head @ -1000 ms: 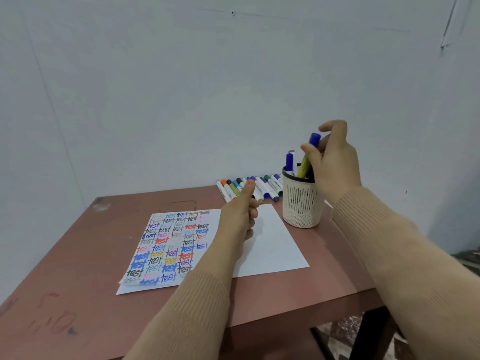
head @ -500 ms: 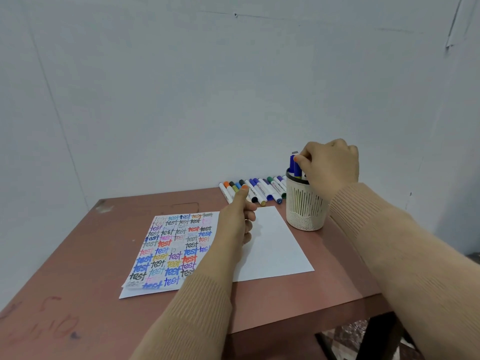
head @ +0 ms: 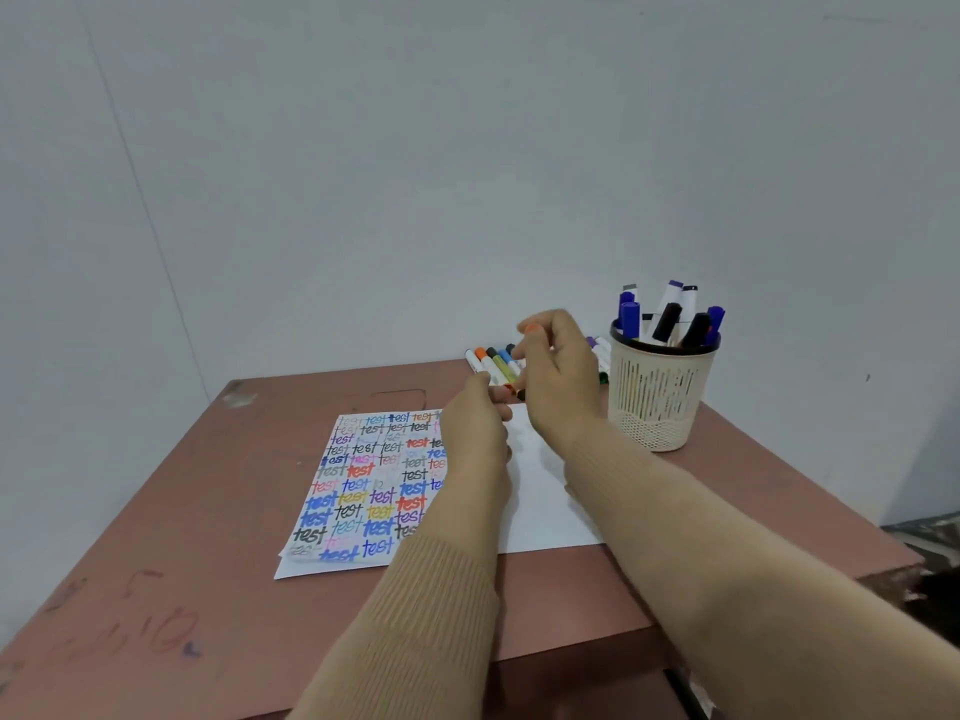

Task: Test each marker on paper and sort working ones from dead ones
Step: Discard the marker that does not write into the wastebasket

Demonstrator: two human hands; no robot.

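Orange shows at the fingertips of my right hand: it is one end of the orange marker, which I hold between both hands above the far edge of the paper. My right fingers curl round its upper part. My left hand, at 9 o'clock of the right, pinches the lower end between thumb and curled fingers. The hands hide most of the barrel.

Under my wrists lies the white paper, and over its 9 o'clock part sits a sheet filled with the word "test" in many colours. My left forearm covers that sheet's right edge.

At 12 o'clock, behind my hands, a row of markers lies on the table near the wall, and my right hand blocks the row's middle. At 2 o'clock stands a slotted beige cup holding capped markers, blue, black and white. Faint scribbles mark the tabletop at 7 o'clock.
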